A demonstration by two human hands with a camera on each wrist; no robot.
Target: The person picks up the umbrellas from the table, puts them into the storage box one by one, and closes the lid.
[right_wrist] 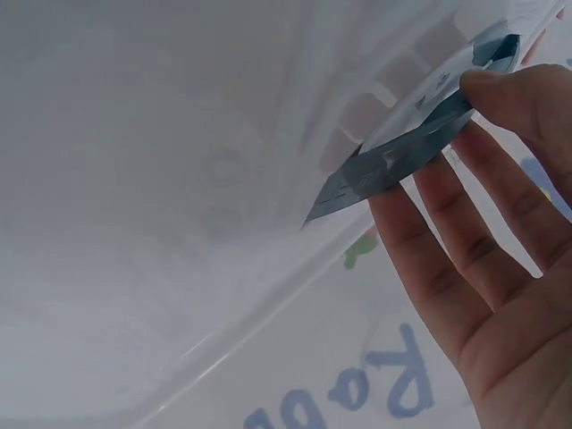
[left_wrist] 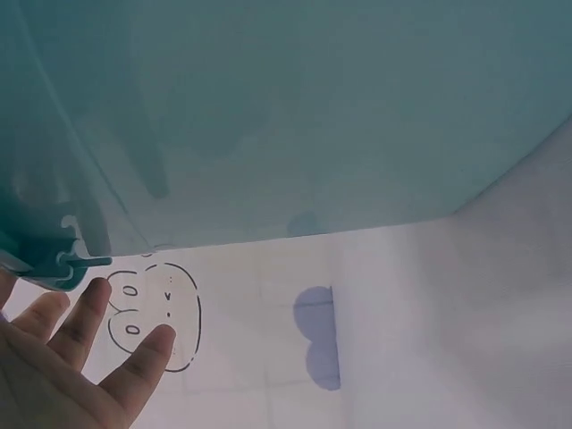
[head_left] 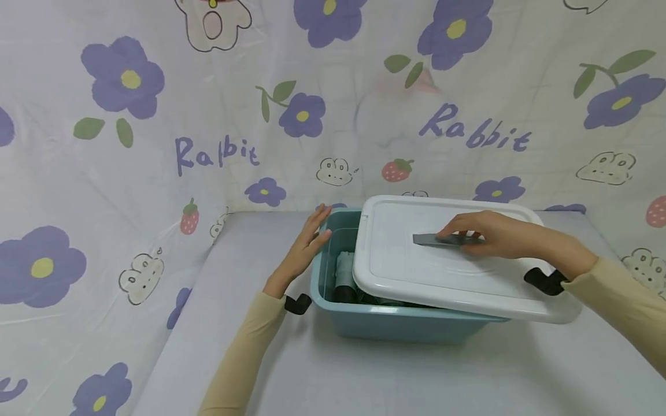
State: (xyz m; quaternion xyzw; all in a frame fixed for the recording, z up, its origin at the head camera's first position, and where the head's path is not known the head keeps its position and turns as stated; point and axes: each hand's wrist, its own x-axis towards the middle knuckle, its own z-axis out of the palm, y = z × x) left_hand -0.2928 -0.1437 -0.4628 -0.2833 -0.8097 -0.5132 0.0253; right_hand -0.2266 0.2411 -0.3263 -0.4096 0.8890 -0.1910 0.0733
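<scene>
A teal plastic storage box (head_left: 400, 325) stands on the table. Its white lid (head_left: 395, 263) lies askew over it, shifted right and tilted, leaving the left end of the box uncovered. My right hand (head_left: 491, 232) pinches the grey strap handle (head_left: 424, 239) on top of the lid. In the right wrist view, the thumb and fingers close round this handle (right_wrist: 384, 165). My left hand (head_left: 302, 251) rests at the box's left rim with fingers extended. From the left wrist view, spread fingers show beside a box corner. Inside lies a grey-green rolled item (head_left: 344, 268) with a dark end, partly hidden by the lid.
A pale cloth covers the table (head_left: 281, 370). Behind and to the left hangs a white curtain (head_left: 322, 69) printed with purple flowers, rabbits and strawberries. Black straps (head_left: 298, 304) show at both wrists.
</scene>
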